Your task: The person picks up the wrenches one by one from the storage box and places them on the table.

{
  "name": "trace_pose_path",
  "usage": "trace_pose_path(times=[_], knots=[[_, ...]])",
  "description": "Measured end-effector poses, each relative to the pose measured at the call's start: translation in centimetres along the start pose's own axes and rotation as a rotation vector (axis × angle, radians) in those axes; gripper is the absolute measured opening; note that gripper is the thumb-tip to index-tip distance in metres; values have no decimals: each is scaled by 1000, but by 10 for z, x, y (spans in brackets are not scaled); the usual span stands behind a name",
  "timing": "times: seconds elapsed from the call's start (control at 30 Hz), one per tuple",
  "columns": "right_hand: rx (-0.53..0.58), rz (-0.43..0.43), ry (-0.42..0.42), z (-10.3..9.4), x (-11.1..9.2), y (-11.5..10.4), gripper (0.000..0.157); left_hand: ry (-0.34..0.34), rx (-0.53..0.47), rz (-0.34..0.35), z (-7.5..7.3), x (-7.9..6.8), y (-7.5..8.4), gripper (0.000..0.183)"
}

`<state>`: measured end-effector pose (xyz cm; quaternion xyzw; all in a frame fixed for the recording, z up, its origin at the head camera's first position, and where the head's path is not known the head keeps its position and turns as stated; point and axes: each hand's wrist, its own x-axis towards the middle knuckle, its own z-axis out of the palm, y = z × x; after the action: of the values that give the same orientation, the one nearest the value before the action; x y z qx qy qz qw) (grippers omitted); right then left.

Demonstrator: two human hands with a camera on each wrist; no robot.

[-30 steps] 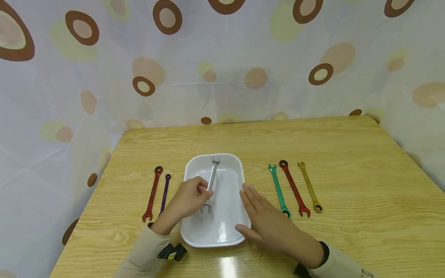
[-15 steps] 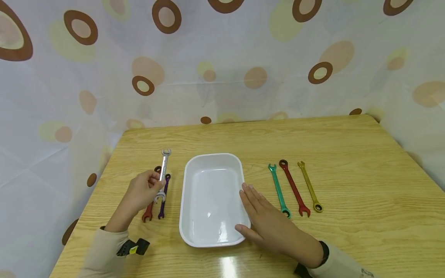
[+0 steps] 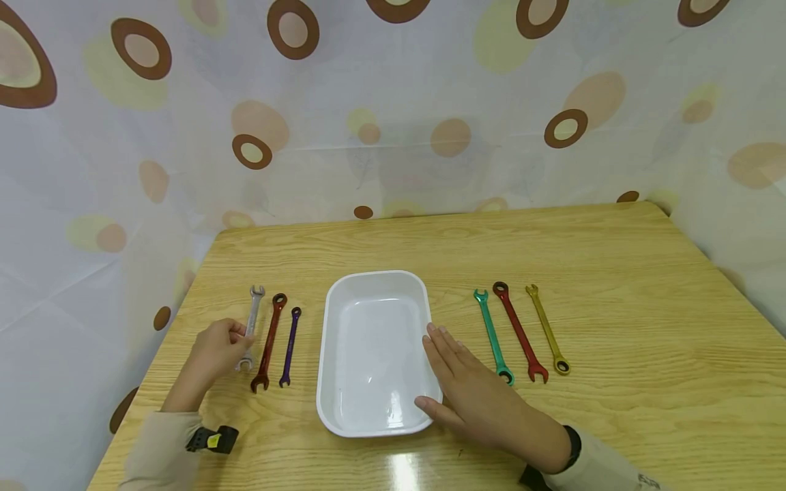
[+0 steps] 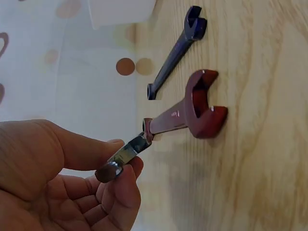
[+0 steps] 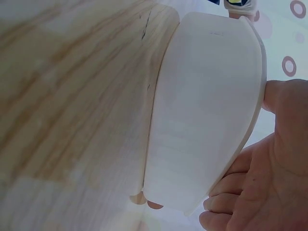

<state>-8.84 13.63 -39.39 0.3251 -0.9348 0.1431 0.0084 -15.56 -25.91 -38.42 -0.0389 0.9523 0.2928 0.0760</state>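
Note:
My left hand point(image 3: 217, 351) pinches a silver open-end wrench point(image 3: 253, 315) between thumb and fingers at the left of the table. In the left wrist view the silver wrench point(image 4: 124, 155) points away from me, its near end at the fingertips. Just right of it lie a red wrench point(image 3: 269, 344) and a smaller purple wrench point(image 3: 290, 348). My right hand point(image 3: 479, 392) rests with straight fingers on the right rim of a white plastic tray point(image 3: 325, 382). From the right wrist camera, the fingers lie along the rim of the tray point(image 5: 204, 106).
Right of the tray lie a green wrench point(image 3: 491, 334), another red wrench point(image 3: 520, 334) and a yellow wrench point(image 3: 548, 331), side by side. The wooden table point(image 3: 645, 327) ends at a spotted curtain point(image 3: 405, 136) behind and at both sides.
My left hand has carried the silver wrench from over the tray leftward, past the purple and red wrenches, and down to their left. The right hand has stayed on the rim.

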Motion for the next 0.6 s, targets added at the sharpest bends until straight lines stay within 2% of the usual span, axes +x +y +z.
trace_pose_path(times=[0.33,0.6], knots=[[2,-3,-2,-1,0,-1,77,-64,-5,-61,2,6,-20,23],[-6,-4,3,-1,0,-1,78,-95,-6,-42,2,8,-23,22]])
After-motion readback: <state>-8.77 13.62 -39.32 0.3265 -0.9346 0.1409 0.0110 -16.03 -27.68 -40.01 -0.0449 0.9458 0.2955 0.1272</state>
